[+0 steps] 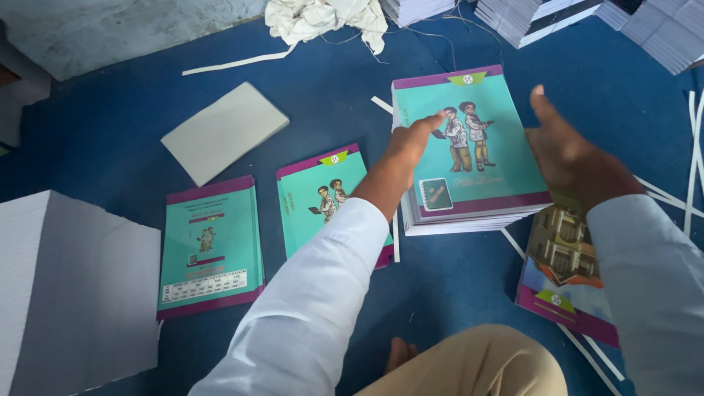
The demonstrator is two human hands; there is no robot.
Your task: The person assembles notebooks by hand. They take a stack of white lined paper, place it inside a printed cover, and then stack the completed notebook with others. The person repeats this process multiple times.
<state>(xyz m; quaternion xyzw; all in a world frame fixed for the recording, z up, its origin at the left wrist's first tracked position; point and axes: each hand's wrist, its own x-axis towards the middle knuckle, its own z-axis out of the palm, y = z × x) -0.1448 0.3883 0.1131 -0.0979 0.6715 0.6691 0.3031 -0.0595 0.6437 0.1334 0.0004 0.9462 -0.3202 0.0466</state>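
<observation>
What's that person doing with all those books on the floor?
A person in a white shirt sits on a blue floor with both hands on a stack of thin teal booklets with purple edges. The left hand rests on its top cover; the right hand is at its right side. Two smaller piles of teal booklets lie to the left, and a booklet with a building picture lies under the right arm.

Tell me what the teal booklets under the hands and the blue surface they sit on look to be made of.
Teal booklet stack: paper pages with smooth printed card covers, judging by thin white page edges and faint sheen. Blue floor covering: probably matte fabric or carpet, no glare; texture too soft to confirm.
</observation>
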